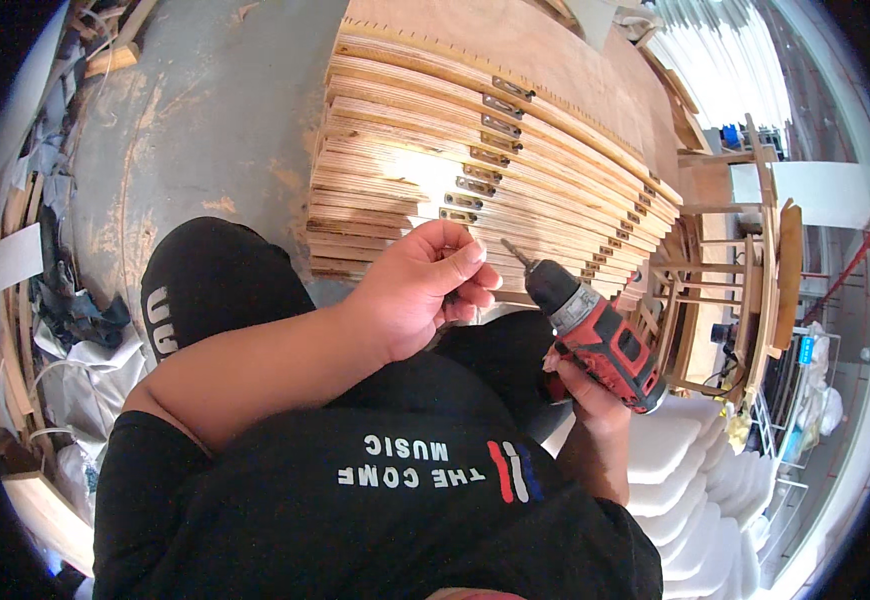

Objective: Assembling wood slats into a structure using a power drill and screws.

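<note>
The right grip (pixel 595 395) is wrapped around the handle of a red and black drill (pixel 610 345), held right of the body's middle, its bit (pixel 517 251) pointing up and left toward the boards. The left grip (pixel 430 285) is half curled, with thumb and forefinger close together just left of the bit; I cannot tell whether they pinch something small.

Both stand before the near side of a row of wooden boards (pixel 385 150), with small metal plates (pixel 477 186) set along their edges in two lines. The left hand and the drill hide part of the nearest boards, and the left knee (pixel 220 265) is near their left corner.

A dusty grey floor (pixel 215 110) lies to the left, with dark cloth scraps (pixel 75 310) and wood strips (pixel 15 370) crowding its far side. To the right are wooden frames (pixel 695 268), white padding (pixel 670 450) piled below them, and a wire rack (pixel 800 400) beyond.
</note>
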Motion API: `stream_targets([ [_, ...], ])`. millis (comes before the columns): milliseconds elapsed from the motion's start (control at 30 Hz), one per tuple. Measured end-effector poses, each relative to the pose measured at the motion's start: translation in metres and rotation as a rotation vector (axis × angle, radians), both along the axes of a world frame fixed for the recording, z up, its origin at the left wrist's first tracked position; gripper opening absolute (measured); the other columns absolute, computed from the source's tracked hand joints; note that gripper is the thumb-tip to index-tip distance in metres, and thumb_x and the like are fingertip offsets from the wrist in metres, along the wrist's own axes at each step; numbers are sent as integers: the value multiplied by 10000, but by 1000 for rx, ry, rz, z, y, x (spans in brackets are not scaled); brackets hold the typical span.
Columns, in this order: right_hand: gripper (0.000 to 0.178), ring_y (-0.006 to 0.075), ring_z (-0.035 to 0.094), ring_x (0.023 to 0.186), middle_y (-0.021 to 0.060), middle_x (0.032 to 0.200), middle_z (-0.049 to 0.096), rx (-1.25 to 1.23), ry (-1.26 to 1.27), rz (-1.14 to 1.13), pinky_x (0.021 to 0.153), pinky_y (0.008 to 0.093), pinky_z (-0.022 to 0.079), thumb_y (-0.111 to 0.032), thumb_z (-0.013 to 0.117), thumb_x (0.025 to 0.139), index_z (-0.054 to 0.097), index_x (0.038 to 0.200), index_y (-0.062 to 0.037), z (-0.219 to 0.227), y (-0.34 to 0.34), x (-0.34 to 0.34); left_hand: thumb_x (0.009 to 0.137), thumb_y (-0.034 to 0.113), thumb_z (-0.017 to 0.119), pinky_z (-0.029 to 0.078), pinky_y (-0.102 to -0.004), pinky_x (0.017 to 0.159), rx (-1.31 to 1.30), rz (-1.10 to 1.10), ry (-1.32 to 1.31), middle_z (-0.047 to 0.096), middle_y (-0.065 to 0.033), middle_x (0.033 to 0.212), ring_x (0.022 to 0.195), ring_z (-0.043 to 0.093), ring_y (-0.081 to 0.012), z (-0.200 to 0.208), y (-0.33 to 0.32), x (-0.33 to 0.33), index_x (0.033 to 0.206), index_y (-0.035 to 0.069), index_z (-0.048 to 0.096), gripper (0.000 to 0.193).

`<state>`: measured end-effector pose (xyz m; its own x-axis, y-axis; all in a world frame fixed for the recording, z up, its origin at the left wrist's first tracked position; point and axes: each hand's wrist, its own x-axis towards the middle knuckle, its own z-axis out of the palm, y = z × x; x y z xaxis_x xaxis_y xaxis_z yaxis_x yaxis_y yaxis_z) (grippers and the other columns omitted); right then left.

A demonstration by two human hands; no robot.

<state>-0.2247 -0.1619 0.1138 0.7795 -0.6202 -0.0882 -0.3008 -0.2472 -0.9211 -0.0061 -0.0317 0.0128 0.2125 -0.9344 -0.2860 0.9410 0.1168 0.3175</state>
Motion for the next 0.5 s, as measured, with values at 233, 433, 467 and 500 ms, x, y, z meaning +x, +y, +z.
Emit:
stream_targets([
  [233,306,198,684,857,95,941,704,-152,92,83,770,333,546,52,721,769,665,1068,15,-1,-8,-12,965,155,674,440,-270,584,-55,101,-78,642,-65,827,677,563,-143,-9,-6,1,974,56,649,102],
  [433,232,185,667,742,99,836,688,-96,34,78,653,314,531,72,694,790,654,1015,32,2,-8,-7,933,119,707,416,-253,562,-15,98,-34,636,-67,820,642,549,-133,-5,-5,0,952,42,669,88],
  [467,228,181,665,732,97,829,688,-20,19,61,631,306,525,65,703,792,654,1012,29,3,-7,-5,934,120,706,413,-252,553,-31,60,-12,635,-70,816,626,544,-133,-5,-4,0,937,42,665,89],
  [500,228,181,665,732,97,829,688,-20,20,62,631,306,525,65,703,792,654,1012,29,3,-11,-9,934,120,706,413,-252,553,-31,61,-11,635,-70,816,626,544,-133,-7,-4,1,937,42,665,89],
])
